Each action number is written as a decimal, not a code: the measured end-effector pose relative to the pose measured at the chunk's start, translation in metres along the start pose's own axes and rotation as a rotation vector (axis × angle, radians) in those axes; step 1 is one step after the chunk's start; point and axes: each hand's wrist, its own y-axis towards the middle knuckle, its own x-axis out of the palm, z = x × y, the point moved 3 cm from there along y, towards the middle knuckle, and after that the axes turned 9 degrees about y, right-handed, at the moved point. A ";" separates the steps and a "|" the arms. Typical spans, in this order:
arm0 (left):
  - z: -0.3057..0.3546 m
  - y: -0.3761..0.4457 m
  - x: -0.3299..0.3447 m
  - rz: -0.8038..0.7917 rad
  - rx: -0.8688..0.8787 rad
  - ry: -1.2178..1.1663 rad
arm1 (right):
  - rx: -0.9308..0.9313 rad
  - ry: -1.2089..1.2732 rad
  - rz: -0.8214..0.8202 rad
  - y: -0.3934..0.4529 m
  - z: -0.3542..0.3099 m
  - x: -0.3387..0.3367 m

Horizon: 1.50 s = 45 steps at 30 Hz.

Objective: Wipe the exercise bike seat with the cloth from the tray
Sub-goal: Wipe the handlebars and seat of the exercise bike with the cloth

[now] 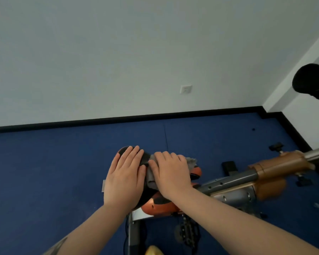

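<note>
Blue carpet floor point(63, 172) runs to a black skirting board below a pale grey wall, which carries one white socket plate point(185, 89).

From the head camera, the landmark is the black padded exercise bike seat point(145, 159), which sits over an orange bike body point(160, 207) with a grey and brown frame tube point(247, 179) leading off to the right of it. The left hand point(125, 179) lies flat and open on the seat's left part, fingers spread, gripping nothing; it looks to be steadying the seat. The right hand point(170, 173) lies palm-down on the crumpled grey cloth point(191, 161), which lies on the seat's right part, touching the left hand's edge. Its fingers are loosely curled over the cloth, pressing rather than pinching.

By my reading, fetching the cloth is done, since it is on the seat and no tray is in view. Wiping appears under way; how much of the seat is already wiped I cannot tell.

Count: one seat, one cloth, two hands, one socket plate, and one dark padded object point(311, 80) at the frame's right edge, well above the seat.
</note>
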 end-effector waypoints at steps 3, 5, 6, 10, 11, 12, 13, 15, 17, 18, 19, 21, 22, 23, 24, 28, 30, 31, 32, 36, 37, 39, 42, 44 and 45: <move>-0.001 0.002 0.000 0.004 0.000 -0.012 | -0.102 0.053 -0.056 -0.012 0.031 -0.013; 0.000 0.001 0.001 -0.002 0.001 -0.007 | -0.006 0.103 -0.065 -0.014 0.053 -0.024; 0.000 0.001 0.001 0.003 0.001 -0.003 | 0.072 0.127 -0.059 -0.013 0.060 -0.026; -0.002 0.003 0.001 0.035 0.001 -0.034 | 0.193 -0.032 -0.048 0.006 0.040 -0.014; -0.003 0.002 0.001 0.046 0.000 -0.046 | 0.157 -0.066 -0.041 0.008 0.025 -0.008; -0.004 0.002 0.001 0.055 0.001 -0.056 | 0.108 -0.061 -0.016 0.006 0.011 0.000; -0.005 0.002 0.001 0.061 0.005 -0.061 | 0.067 -0.033 0.011 0.001 0.000 0.004; -0.004 0.001 0.001 0.067 0.011 -0.068 | -0.001 0.045 0.036 -0.005 -0.002 0.004; -0.003 0.001 0.002 0.072 0.015 -0.085 | -0.063 0.082 0.034 -0.008 0.022 -0.003; -0.003 0.002 0.003 0.073 0.014 -0.091 | -0.040 0.084 0.046 -0.010 0.037 -0.008; -0.003 0.002 0.003 0.075 0.014 -0.091 | 0.030 0.095 0.065 -0.011 0.052 -0.012; -0.005 0.003 0.003 0.080 0.010 -0.084 | 0.232 0.128 0.105 -0.012 0.068 -0.017; -0.005 0.004 0.003 0.081 0.007 -0.082 | 0.311 0.115 0.116 -0.009 0.066 -0.015; -0.005 0.005 0.003 0.082 0.006 -0.081 | 0.346 0.073 0.126 -0.003 0.059 -0.013; -0.006 0.005 0.004 0.083 0.005 -0.082 | 0.339 0.025 0.127 0.002 0.047 -0.010; -0.006 0.006 0.006 0.070 0.020 -0.070 | 0.069 0.026 0.154 -0.009 0.003 0.002; -0.007 0.005 0.005 0.068 0.022 -0.069 | -0.051 0.094 0.129 -0.019 0.011 0.000; -0.007 0.006 0.004 0.072 0.021 -0.075 | -0.078 0.123 0.115 -0.021 0.023 -0.003; -0.007 0.006 0.004 0.079 0.022 -0.080 | -0.064 0.158 0.114 -0.023 0.037 -0.007; -0.006 0.006 0.003 0.096 0.023 -0.088 | 0.376 0.514 0.191 -0.023 0.081 -0.009; -0.006 0.006 0.002 0.097 0.021 -0.092 | 0.488 0.577 0.217 -0.020 0.080 -0.005; -0.007 0.006 0.003 0.097 0.019 -0.099 | 0.614 0.544 0.272 -0.014 0.074 -0.002; -0.006 0.005 0.004 0.092 0.021 -0.096 | 0.763 0.686 0.421 -0.016 0.068 0.001; -0.006 0.005 0.003 0.082 0.023 -0.091 | 0.859 0.867 0.545 -0.025 0.052 0.009; -0.006 0.005 0.003 0.075 0.022 -0.083 | 0.883 0.872 0.572 -0.029 0.039 0.011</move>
